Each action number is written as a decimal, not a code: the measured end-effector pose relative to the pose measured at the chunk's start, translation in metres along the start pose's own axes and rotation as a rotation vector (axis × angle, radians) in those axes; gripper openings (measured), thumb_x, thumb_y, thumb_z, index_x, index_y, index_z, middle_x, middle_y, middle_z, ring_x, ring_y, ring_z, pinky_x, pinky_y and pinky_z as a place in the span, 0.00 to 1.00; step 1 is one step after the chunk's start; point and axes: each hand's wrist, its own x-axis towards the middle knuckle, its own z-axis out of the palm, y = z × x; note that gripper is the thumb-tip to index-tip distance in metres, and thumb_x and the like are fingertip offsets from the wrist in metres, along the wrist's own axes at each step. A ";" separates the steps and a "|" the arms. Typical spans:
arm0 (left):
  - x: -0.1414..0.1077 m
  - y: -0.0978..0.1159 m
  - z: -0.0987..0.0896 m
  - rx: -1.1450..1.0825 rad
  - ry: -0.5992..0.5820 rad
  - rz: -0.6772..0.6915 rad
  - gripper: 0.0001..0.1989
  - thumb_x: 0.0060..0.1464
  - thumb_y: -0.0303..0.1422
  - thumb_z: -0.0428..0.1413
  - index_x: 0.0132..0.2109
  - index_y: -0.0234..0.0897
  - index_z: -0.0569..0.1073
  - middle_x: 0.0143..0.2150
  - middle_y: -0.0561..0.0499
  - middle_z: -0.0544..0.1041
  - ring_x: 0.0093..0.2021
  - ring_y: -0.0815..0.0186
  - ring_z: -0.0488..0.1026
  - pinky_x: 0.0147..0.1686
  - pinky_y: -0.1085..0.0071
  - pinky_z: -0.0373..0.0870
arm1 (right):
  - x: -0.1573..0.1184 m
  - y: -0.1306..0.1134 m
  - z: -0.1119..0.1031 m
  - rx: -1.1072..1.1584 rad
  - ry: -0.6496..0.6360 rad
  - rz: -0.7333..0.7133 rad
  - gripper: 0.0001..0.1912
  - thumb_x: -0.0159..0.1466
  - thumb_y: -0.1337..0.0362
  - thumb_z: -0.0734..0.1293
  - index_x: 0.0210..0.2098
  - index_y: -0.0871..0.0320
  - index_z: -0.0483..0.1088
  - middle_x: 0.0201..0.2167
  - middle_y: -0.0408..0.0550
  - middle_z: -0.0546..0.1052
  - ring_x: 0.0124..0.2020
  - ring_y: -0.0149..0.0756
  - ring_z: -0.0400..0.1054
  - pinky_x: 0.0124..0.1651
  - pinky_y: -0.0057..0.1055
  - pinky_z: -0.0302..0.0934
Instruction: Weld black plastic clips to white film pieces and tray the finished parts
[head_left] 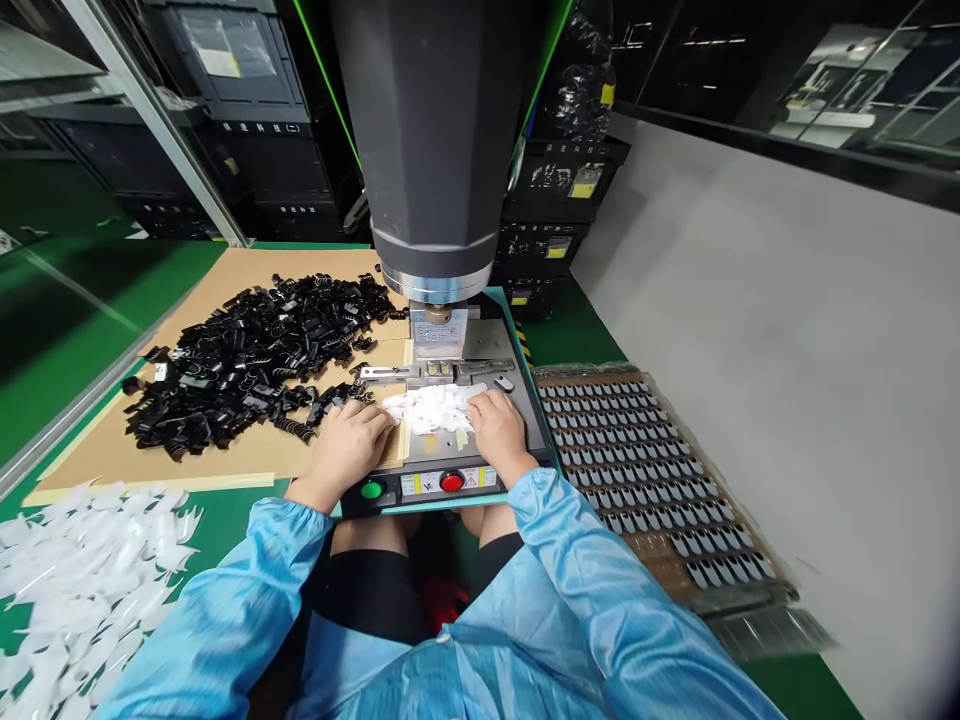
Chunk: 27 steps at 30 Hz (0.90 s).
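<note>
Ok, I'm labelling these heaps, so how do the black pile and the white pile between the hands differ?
The black pile is far larger than the white pile. The black pile spreads over brown board; the white pile sits mostly on the metal plate. Both are loose, jumbled heaps of small pieces.

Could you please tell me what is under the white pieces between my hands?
Grey metal plate shows beside the white pieces, with brown board at their left edge. The surface directly beneath the pile is covered and cannot be seen.
</note>
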 end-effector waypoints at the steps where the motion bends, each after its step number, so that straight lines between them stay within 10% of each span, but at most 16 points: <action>1: 0.001 -0.002 0.000 0.003 -0.004 0.018 0.11 0.72 0.36 0.53 0.47 0.44 0.82 0.48 0.43 0.83 0.49 0.48 0.73 0.43 0.53 0.62 | -0.001 0.000 -0.001 0.005 0.016 0.010 0.11 0.77 0.63 0.62 0.45 0.53 0.77 0.46 0.52 0.76 0.49 0.46 0.68 0.54 0.39 0.62; 13: -0.003 0.008 -0.002 -0.079 0.096 0.106 0.11 0.74 0.32 0.49 0.48 0.40 0.76 0.46 0.42 0.80 0.48 0.52 0.76 0.49 0.56 0.71 | -0.008 0.009 0.004 0.158 0.157 0.197 0.10 0.73 0.66 0.57 0.49 0.55 0.68 0.40 0.51 0.78 0.37 0.45 0.71 0.42 0.36 0.61; 18: 0.004 0.013 0.002 -0.167 0.137 0.085 0.18 0.73 0.31 0.49 0.65 0.40 0.71 0.46 0.42 0.77 0.47 0.54 0.77 0.49 0.58 0.76 | -0.007 0.009 0.000 0.232 0.160 0.113 0.11 0.72 0.68 0.56 0.46 0.54 0.70 0.42 0.51 0.78 0.41 0.44 0.72 0.46 0.36 0.64; 27: 0.065 0.019 0.008 -0.422 0.262 0.088 0.14 0.74 0.32 0.50 0.58 0.42 0.77 0.58 0.43 0.79 0.57 0.58 0.78 0.60 0.61 0.77 | 0.031 -0.005 -0.010 0.053 0.037 -0.020 0.17 0.78 0.61 0.59 0.58 0.53 0.76 0.50 0.53 0.81 0.52 0.44 0.73 0.56 0.36 0.64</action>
